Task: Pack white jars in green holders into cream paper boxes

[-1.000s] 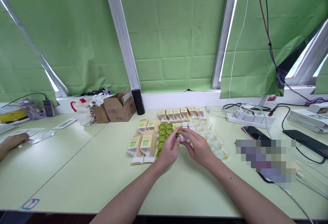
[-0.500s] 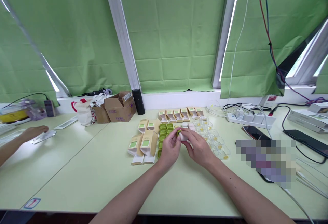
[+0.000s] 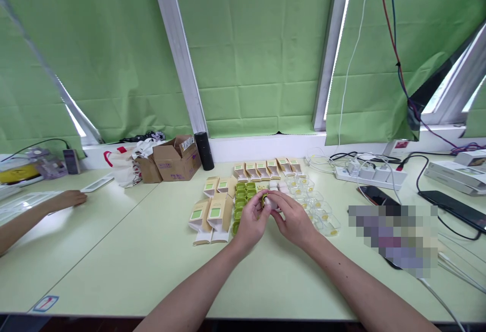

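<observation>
Above the table, my left hand [image 3: 250, 221] pinches a small green container [image 3: 264, 199], partly covered by the fingers. My right hand [image 3: 295, 219] is closed on a small white piece [image 3: 272, 203] and presses it against the container's opening. Just left of my hands stand rows of green containers [image 3: 240, 203]. Several white pieces [image 3: 273, 184] lie behind my fingers. Clear plastic covers [image 3: 321, 206] with yellow labels are spread to the right. Tan cartons with green windows stand at the left [image 3: 219, 211], and a row of smaller-looking cartons [image 3: 261, 170] is at the back.
A cardboard box [image 3: 176, 162] and a black cylinder [image 3: 204, 151] stand by the wall. On the right are a power strip [image 3: 370, 176], phones [image 3: 379, 196] and cables. At the far left, another person's hand [image 3: 70, 199] rests by flat white sheets [image 3: 28, 204].
My hands stay nearly in place, with the white piece and green container shifting slightly between the fingers. The other person's hand has moved right across the table.
</observation>
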The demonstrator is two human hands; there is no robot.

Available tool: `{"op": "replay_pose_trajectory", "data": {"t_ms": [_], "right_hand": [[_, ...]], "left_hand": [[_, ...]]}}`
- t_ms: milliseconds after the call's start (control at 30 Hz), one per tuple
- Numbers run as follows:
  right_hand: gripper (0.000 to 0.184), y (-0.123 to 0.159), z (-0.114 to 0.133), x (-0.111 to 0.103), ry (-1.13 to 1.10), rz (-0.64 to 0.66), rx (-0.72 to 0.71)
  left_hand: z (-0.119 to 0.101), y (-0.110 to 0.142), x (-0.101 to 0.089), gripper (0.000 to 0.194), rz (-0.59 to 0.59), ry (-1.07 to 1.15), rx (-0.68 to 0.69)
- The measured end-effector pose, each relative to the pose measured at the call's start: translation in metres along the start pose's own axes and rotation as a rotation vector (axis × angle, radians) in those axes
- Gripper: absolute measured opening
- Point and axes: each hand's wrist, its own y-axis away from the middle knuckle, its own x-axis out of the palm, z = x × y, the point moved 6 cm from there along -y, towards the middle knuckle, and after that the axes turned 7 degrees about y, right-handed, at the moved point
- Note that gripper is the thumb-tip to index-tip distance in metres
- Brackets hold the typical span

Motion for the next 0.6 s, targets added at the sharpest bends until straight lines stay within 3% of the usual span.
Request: {"op": "replay_pose_trajectory", "data": {"t_ms": [600], "right_hand": [[0.044, 0.001, 0.0046, -0.0015, 0.089, -0.05, -0.015]], "left_hand": [[0.0059, -0.0006, 0.0001, 0.052, -0.031, -0.027, -0.027]]}}
